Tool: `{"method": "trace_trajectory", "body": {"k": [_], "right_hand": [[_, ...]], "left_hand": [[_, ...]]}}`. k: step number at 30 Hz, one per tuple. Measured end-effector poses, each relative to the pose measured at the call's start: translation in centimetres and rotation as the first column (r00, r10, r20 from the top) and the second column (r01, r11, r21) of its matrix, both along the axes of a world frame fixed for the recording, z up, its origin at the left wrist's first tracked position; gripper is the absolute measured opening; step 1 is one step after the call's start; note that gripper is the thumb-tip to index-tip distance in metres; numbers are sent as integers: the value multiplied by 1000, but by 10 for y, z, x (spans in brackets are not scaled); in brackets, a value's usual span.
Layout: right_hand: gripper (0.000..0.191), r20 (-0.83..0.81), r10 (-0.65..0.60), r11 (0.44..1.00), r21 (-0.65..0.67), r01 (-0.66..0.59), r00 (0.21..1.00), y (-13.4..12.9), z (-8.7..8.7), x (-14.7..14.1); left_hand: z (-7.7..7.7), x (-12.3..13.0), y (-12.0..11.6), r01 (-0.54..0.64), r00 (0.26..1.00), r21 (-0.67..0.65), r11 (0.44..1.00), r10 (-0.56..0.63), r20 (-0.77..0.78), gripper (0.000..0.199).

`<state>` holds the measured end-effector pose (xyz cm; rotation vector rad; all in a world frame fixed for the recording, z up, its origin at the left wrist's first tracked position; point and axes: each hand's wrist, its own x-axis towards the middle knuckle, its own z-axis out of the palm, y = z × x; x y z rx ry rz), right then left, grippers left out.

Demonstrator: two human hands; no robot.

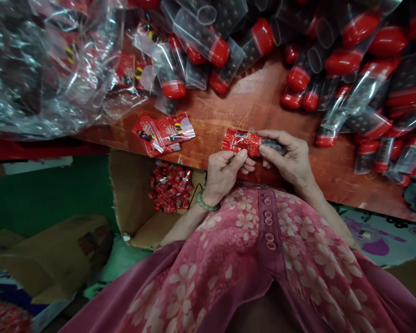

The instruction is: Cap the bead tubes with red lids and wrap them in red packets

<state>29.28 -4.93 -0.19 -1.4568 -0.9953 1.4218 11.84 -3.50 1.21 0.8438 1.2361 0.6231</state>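
My left hand point(225, 173) pinches the lower edge of a red printed wrapper point(240, 141) near the table's front edge. My right hand point(289, 155) grips a small clear tube of dark beads point(274, 146), whose left end meets the wrapper's right end. How far the tube sits inside the wrapper I cannot tell. To the left of my hands lie several flat red and pink wrappers point(166, 132), overlapping on the wooden table point(242, 106).
Red-capped tubes of dark beads point(364, 118) are heaped at the right and back. A clear plastic bag point(55, 83) fills the back left. Below the table edge, a cardboard box point(130, 199) holds many red wrapped packets point(171, 187).
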Motion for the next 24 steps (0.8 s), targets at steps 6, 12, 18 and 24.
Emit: {"method": "trace_trajectory", "body": {"k": [6,12,18,24], "right_hand": [[39,68,38,999,31,-40,997,-1,-1,1],[34,175,19,993,115,-40,984,0,-2,-2],[42,110,10,997,70,-18,994,0,0,-4],[41,-30,17,1000,5,-17,999,2,-1,-1]], "left_hand": [[-1,0,0,5,1000,1,1000,-5,-18,50],[-3,0,0,-20,1000,10,1000,21,-22,51],[-7,-1,-3,-51,999,-9,999,51,14,50],[-5,-4,2,-64,990,-77,995,74,123,55]]}}
